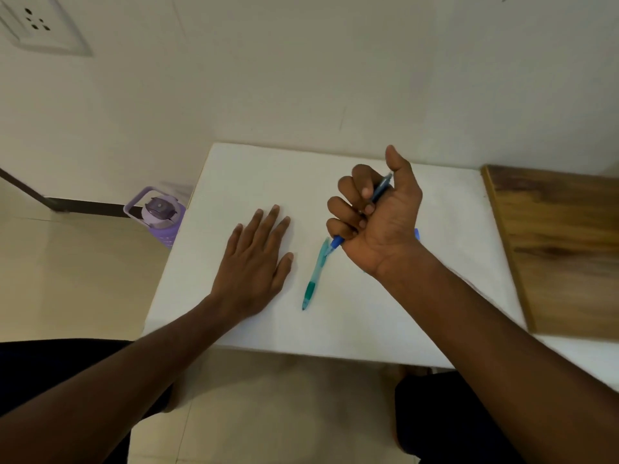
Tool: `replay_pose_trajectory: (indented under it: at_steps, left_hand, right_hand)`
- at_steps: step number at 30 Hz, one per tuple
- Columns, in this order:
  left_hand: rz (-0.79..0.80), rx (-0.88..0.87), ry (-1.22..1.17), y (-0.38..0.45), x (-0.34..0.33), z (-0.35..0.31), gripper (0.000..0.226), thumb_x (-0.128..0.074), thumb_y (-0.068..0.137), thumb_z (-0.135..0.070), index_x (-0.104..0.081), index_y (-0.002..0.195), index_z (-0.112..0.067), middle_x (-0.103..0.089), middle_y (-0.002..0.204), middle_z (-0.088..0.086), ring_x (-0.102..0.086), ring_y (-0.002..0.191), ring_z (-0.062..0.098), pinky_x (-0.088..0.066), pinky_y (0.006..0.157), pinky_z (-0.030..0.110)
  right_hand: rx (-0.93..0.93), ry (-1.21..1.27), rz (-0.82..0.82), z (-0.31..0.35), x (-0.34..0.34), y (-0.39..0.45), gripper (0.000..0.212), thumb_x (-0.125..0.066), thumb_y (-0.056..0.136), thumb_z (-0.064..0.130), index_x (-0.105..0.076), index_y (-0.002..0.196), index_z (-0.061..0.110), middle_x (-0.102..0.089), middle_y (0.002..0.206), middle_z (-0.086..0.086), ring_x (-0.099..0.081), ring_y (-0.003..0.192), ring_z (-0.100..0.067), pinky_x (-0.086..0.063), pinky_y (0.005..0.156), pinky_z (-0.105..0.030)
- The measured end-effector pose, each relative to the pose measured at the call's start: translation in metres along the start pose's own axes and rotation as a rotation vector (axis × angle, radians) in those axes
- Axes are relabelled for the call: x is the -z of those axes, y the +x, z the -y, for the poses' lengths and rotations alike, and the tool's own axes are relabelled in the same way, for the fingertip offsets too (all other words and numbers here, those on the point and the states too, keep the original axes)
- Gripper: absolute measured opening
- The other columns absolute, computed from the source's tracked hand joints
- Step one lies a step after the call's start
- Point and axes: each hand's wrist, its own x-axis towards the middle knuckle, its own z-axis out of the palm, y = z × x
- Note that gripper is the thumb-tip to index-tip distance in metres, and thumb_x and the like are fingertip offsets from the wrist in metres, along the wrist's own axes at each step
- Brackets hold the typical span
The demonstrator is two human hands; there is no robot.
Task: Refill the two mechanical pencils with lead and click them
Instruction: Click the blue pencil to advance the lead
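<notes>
While the right hand (375,212) is raised a little above the white table (452,262), its four fingers are curled tightly around a blue mechanical pencil (380,189), and the thumb stands straight up, apart from the pencil. This pencil passes slanted through the fist: its dark upper end comes out between the forefinger and the thumb, and its blue lower end shows under the little finger. I cannot tell if the thumb touches the top of the pencil. A small blue thing (416,233) shows from behind the heel of this hand, but it is mostly hidden and I cannot say what it is.

The left hand (258,259) lies flat on the table with the palm down, its fingers straight and slightly spread, and it holds nothing.

Between the two hands, a green mechanical pencil (315,276) lies on the table. Its darker green grip and its tip point toward the person, and its pale upper end lies just beside the lower end of the blue pencil; whether they touch is not clear.

At the right edge of the table there is a wooden board (562,249). On the floor to the left of the table stands a purple water bottle (160,216) with a handle. On the wall, in the upper left corner, is a white electric socket (37,25)
</notes>
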Motion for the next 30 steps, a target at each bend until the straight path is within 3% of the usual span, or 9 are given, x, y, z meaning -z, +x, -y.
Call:
replay_pose_trajectory:
  at_steps: [4,8,13,17,22,27,30]
  left_hand:
    - [0.011,-0.005,0.022,0.001,0.002,-0.002,0.071,-0.016,0.108,-0.059,-0.005,0.172,-0.03,0.009,0.18,-0.005,0.012,0.166,0.021,0.002,0.134,0.052]
    - [0.02,0.011,0.038,0.002,0.002,0.001,0.073,-0.016,0.107,-0.062,0.0,0.171,-0.033,0.015,0.179,-0.007,0.022,0.164,0.027,0.007,0.133,0.056]
    - [0.012,0.008,0.018,0.003,0.002,0.001,0.074,-0.02,0.106,-0.065,-0.005,0.171,-0.034,0.01,0.18,-0.008,0.017,0.165,0.027,0.009,0.132,0.054]
    - [-0.003,0.014,0.011,0.004,0.001,0.002,0.074,-0.02,0.105,-0.067,-0.009,0.171,-0.035,0.006,0.18,-0.008,0.014,0.166,0.027,0.008,0.132,0.053]
    - [-0.02,0.019,0.006,0.003,-0.001,0.002,0.074,-0.022,0.105,-0.067,-0.011,0.17,-0.034,0.003,0.181,-0.007,0.012,0.166,0.028,0.003,0.133,0.056]
    - [-0.03,0.015,0.002,0.002,-0.002,0.003,0.073,-0.026,0.106,-0.065,-0.012,0.17,-0.034,0.001,0.181,-0.006,0.01,0.166,0.028,0.002,0.132,0.056]
    - [-0.026,0.016,0.006,0.003,-0.003,0.003,0.073,-0.025,0.106,-0.066,-0.011,0.17,-0.035,0.002,0.181,-0.007,0.011,0.166,0.028,0.004,0.132,0.055]
  right_hand:
    - [0.011,0.001,0.002,0.003,-0.007,-0.001,0.045,-0.037,0.097,0.035,-0.036,0.056,0.017,-0.023,0.05,0.004,-0.013,0.044,-0.012,-0.009,0.05,-0.026]
    - [0.025,0.034,0.007,0.001,-0.014,-0.001,0.051,-0.039,0.099,0.048,-0.036,0.059,0.017,-0.023,0.048,0.003,-0.012,0.045,-0.013,-0.008,0.05,-0.026]
    - [0.036,0.026,0.014,0.004,-0.014,0.002,0.042,-0.034,0.097,0.035,-0.033,0.058,0.019,-0.022,0.049,0.004,-0.012,0.043,-0.012,-0.011,0.048,-0.023]
    - [0.034,0.053,-0.012,0.002,-0.011,0.002,0.052,-0.034,0.1,0.048,-0.035,0.057,0.018,-0.025,0.047,0.004,-0.011,0.044,-0.012,-0.01,0.048,-0.023]
    - [0.042,0.062,0.024,0.002,-0.01,0.001,0.045,-0.029,0.099,0.033,-0.036,0.056,0.02,-0.025,0.047,0.005,-0.013,0.044,-0.012,-0.014,0.047,-0.022]
    - [0.046,0.108,0.019,0.002,-0.012,-0.001,0.058,-0.031,0.102,0.054,-0.036,0.058,0.018,-0.026,0.046,0.004,-0.011,0.043,-0.011,-0.013,0.044,-0.021]
    - [0.063,0.108,0.005,0.004,-0.011,-0.001,0.054,-0.031,0.103,0.044,-0.038,0.055,0.019,-0.027,0.046,0.005,-0.012,0.043,-0.011,-0.014,0.045,-0.02]
